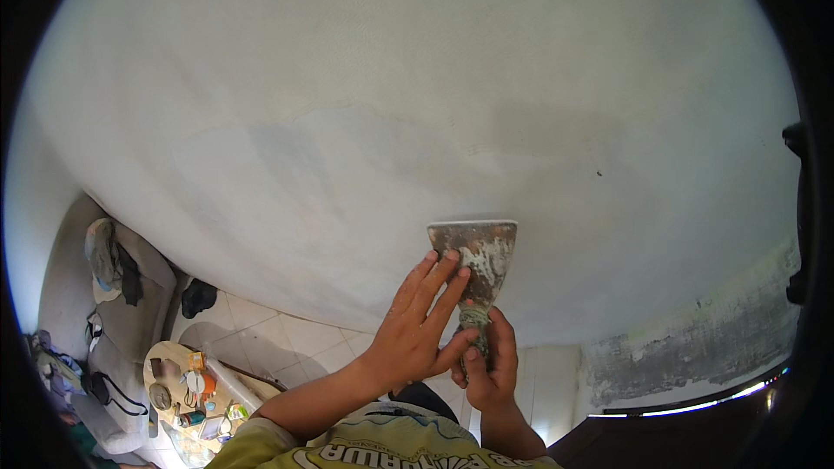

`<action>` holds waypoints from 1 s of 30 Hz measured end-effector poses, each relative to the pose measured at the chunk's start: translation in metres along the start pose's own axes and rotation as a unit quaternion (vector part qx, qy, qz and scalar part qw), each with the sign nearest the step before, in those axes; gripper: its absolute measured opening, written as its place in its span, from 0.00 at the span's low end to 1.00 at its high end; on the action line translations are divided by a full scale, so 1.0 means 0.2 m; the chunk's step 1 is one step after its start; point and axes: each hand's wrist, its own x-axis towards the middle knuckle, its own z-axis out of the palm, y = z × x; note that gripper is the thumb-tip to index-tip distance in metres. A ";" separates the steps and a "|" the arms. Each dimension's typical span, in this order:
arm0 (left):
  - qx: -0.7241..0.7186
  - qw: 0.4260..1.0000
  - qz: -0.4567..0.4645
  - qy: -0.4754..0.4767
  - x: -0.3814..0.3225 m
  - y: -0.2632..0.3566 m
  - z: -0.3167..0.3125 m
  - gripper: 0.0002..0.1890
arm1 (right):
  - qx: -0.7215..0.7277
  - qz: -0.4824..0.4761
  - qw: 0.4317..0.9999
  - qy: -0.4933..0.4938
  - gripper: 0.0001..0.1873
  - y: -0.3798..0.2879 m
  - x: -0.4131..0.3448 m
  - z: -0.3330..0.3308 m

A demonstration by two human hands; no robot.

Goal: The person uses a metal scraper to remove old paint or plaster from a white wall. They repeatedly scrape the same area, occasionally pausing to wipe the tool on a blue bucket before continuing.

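My right hand [492, 374] is closed around the handle of a putty knife [492, 260]. Its wide metal blade points up the picture, stained brown and smeared with dried white filler, with a pale line along the edge. The fingers of my left hand [417, 319] lie spread on the left part of the blade, and the thumb reaches to the handle. Behind the knife is a whitish plastered wall [365, 163] with greyer patches and faint ridges. The blade's edge is at or very close to this wall; whether it touches, I cannot tell.
At lower left a grey sofa [124, 326] holds clothes and a strapped bag [107, 391]. A round wooden table [163, 355] bears several small items. A black object [199, 298] lies on the tiled floor [260, 332]. Bare grey wall [690, 352] shows above a dark edge at right.
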 end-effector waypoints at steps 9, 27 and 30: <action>0.204 0.978 -0.031 0.035 0.21 0.04 -0.05 0.34 | 0.236 0.053 0.960 -0.143 0.30 0.03 0.31 0.00; 0.226 0.974 -0.010 0.019 0.29 -0.10 -0.06 0.29 | 0.073 -0.117 0.990 0.021 0.26 0.30 0.37 0.15; 0.223 0.974 -0.005 0.022 0.30 -0.11 -0.07 0.28 | 0.039 -0.120 0.992 0.017 0.27 0.30 0.38 0.17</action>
